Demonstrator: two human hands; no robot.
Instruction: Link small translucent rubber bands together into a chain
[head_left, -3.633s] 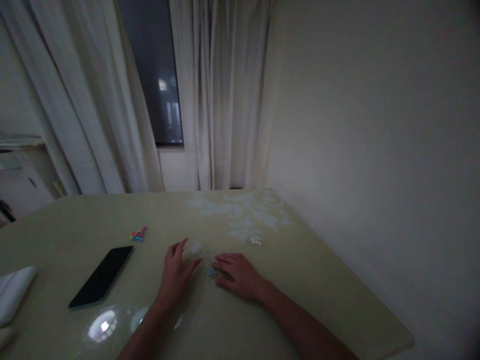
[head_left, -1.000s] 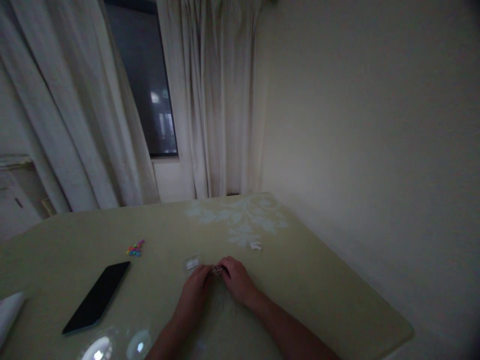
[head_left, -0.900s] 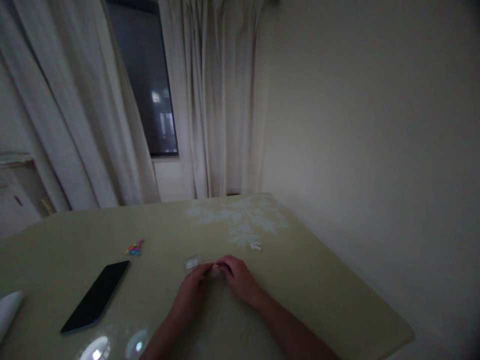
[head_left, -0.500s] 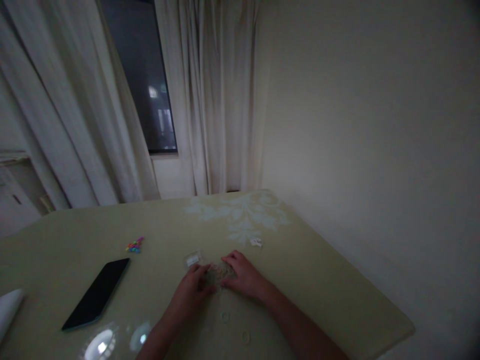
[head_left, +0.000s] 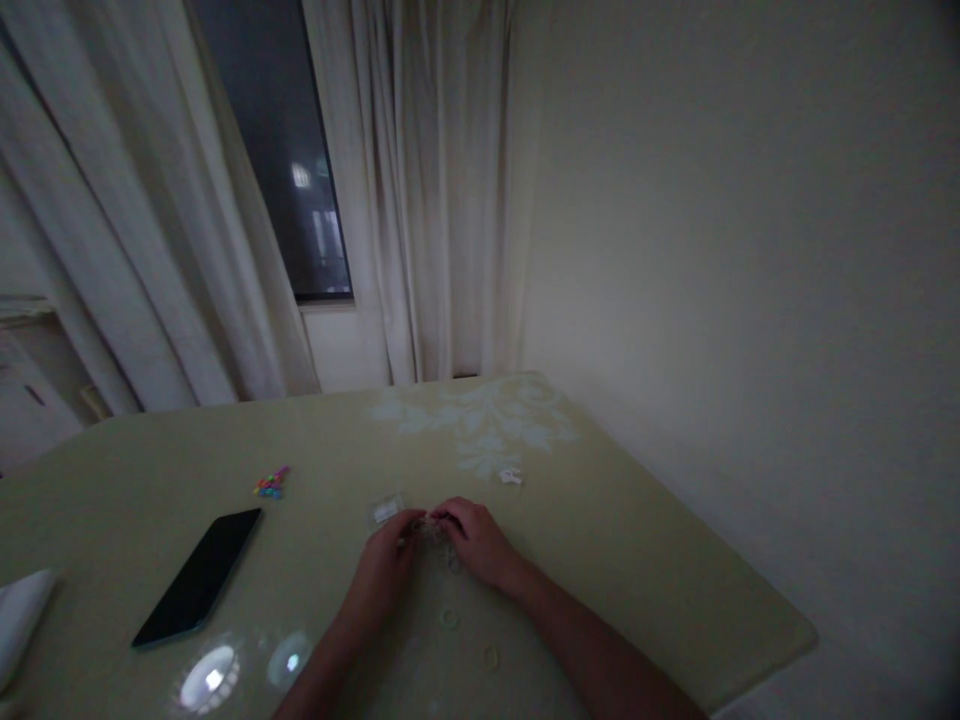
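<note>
Over the table's middle, my left hand point(head_left: 387, 552) and my right hand point(head_left: 477, 540) almost meet, thumbs and fingers pinched together at the tips. Between and below the fingertips lies a small tangled heap of pale, see-through bits point(head_left: 435, 533), partly hidden. Both hands touch it; what exactly each pinch holds is too small and dark to make out. Just behind my left hand is a clear flat packet or case point(head_left: 386, 508) with a white label. A small white piece point(head_left: 511, 477) lies beyond my right hand. Nearer me are a pale green ring point(head_left: 448, 619) and a yellowish ring point(head_left: 491, 657).
A dark phone or tablet point(head_left: 201, 575) lies at the left, with a cluster of colourful little pieces point(head_left: 271, 483) behind it. Something white point(head_left: 21, 615) is at the far left edge. Light glares off the glossy table point(head_left: 637, 590). A wall borders the right side.
My hands have come closer together over the heap, and their fingertips have closed in from its sides to a pinch. The view has shifted slightly.
</note>
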